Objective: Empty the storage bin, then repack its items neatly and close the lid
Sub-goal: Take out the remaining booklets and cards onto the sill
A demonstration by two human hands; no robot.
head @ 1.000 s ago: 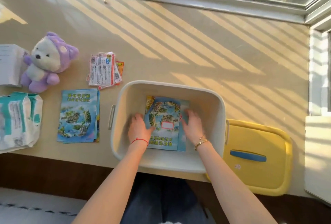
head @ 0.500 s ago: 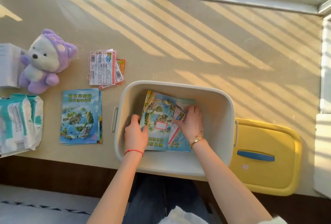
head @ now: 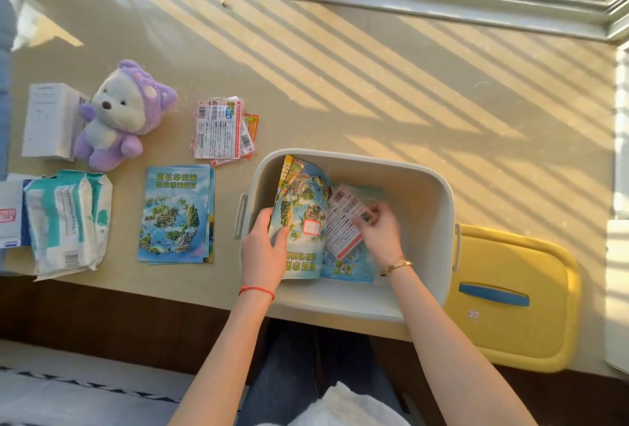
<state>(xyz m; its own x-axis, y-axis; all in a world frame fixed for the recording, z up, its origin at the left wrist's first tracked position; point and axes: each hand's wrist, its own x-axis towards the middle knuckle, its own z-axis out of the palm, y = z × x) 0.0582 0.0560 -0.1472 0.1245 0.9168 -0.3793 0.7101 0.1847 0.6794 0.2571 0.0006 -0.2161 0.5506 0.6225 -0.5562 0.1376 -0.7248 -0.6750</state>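
Observation:
The cream storage bin [head: 422, 187] stands open at the table's near edge. Inside it my left hand [head: 263, 248] grips a stack of blue map booklets [head: 303, 207] by its left side and tilts it up on edge. My right hand [head: 379, 233] pinches a white printed packet [head: 342, 221] lying against the booklets' right side. More blue booklets lie flat on the bin floor beneath. The yellow lid [head: 514, 296] with a blue handle rests on the table just right of the bin.
Left of the bin lie another pile of blue map booklets [head: 175, 214], a pile of red-and-white packets [head: 221, 129], a purple plush bear [head: 122, 112], a white box [head: 49, 119] and wet-wipe packs [head: 66, 221]. A window frame runs along the far edge.
The booklet stack lay flat in the bin under both hands; my left hand has lifted its left side upright, and my right hand has taken hold of a white packet beside it.

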